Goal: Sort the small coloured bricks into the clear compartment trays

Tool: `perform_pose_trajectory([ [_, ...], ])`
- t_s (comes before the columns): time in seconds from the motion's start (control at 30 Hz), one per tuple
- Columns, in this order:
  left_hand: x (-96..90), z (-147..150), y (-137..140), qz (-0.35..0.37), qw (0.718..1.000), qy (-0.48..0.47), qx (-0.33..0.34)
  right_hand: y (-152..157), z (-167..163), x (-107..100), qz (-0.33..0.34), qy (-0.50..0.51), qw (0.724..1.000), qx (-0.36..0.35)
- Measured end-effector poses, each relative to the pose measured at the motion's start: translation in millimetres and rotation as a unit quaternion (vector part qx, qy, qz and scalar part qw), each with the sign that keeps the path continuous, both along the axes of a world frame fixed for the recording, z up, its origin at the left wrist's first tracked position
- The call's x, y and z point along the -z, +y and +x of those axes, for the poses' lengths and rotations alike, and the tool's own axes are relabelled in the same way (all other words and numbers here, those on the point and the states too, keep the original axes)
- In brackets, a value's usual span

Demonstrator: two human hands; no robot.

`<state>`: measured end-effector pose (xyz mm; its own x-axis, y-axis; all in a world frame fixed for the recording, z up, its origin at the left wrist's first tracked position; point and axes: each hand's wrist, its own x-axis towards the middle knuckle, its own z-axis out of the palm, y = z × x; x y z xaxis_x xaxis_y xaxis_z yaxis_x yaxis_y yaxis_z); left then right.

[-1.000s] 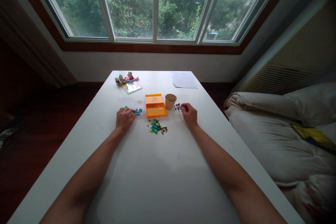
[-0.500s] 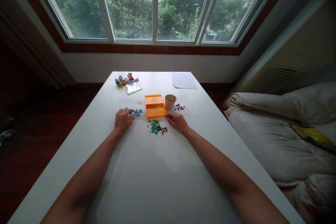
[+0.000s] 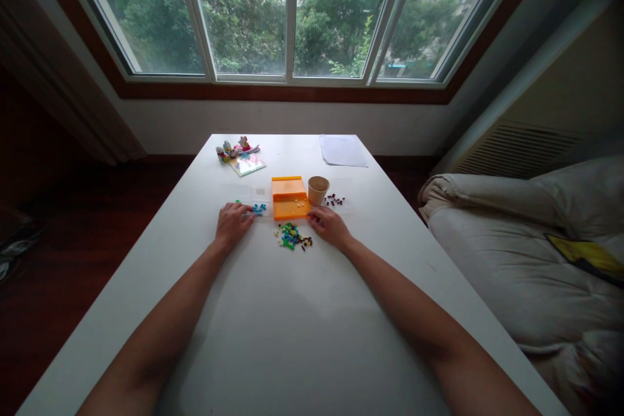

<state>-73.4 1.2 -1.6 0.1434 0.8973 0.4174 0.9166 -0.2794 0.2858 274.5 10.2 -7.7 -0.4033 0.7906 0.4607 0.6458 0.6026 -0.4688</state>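
Note:
My left hand [image 3: 233, 223] rests on the white table, its fingers stretched to the right beside a small group of blue toy bricks [image 3: 259, 208]. Its fingertips reach the nearest of them; no brick shows in its grasp. An orange box [image 3: 288, 190] lies unfolded in the middle, with a few pale pieces in its near half. At the box's near right corner, my right hand [image 3: 327, 223] has thumb and fingers closed on the edge. Mixed green, blue, yellow and brown bricks [image 3: 289, 234] lie heaped between my hands.
Behind my right hand stands a paper cup [image 3: 318, 190], with dark brown bricks [image 3: 334, 199] to its right. Farther back are colorful brick figures [image 3: 237, 149], a shiny card [image 3: 247, 164] and white paper sheets [image 3: 343, 150]. A sofa [image 3: 511, 253] is on the right.
My left hand has moved slightly right, closer to the blue bricks. The right hand stays at the box's corner. The whole view has shifted a little.

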Motion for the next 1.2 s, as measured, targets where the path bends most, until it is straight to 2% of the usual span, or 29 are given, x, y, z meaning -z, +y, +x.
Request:
perform_pose_trajectory([
  [0.23, -1.3, 1.0, 0.7, 0.005, 1.000, -0.001, 0.005, 2.3, 0.1, 3.1, -0.010, 0.010, 1.000, 0.018],
  [0.67, -3.5, 7.4, 0.9, 0.011, 0.999, 0.016, -0.026, -3.3, -6.6, 5.4, 0.024, -0.031, 0.999, 0.023],
  [1.0, 0.7, 4.1, -1.0, 0.002, 1.000, 0.006, -0.003, 0.6, -3.8, 4.2, -0.001, -0.009, 1.000, 0.025],
  [1.2, -7.6, 8.1, -5.7, 0.016, 1.000, 0.010, -0.013, 0.7, 1.6, 1.5, -0.005, 0.004, 1.000, 0.013],
])
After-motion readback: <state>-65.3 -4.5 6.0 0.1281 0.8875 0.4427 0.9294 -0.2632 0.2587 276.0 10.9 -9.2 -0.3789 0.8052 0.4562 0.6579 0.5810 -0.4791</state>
